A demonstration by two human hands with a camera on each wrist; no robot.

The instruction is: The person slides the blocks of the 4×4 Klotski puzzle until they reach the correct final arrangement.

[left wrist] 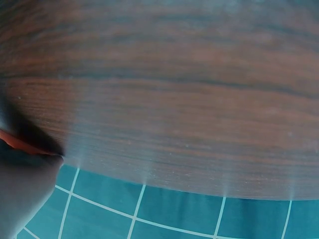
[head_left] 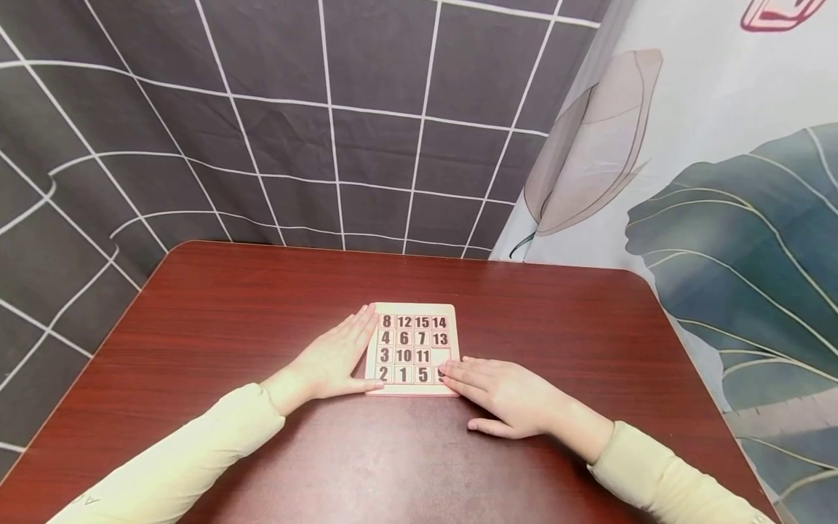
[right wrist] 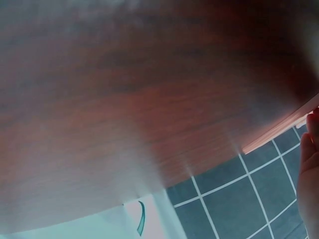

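A pale number slide puzzle (head_left: 404,388) lies flat on the table, with rows of black-numbered tiles. Its vacant slot (head_left: 440,356) is at the right end of the third row, below tile 13 (head_left: 440,340). My left hand (head_left: 332,358) steadies the left side, fingers straight along the frame and thumb at the near left corner. Straight fingertips of my right hand (head_left: 507,393) touch tile 9 (head_left: 441,373) in the near right corner and partly cover it. In the right wrist view, the puzzle's edge (right wrist: 279,128) shows beside that hand.
The reddish-brown wooden table (head_left: 275,284) has rounded far corners. A dark curtain with a white grid (head_left: 373,145) hangs behind it. On the right hangs a white cloth with large leaf prints (head_left: 740,255).
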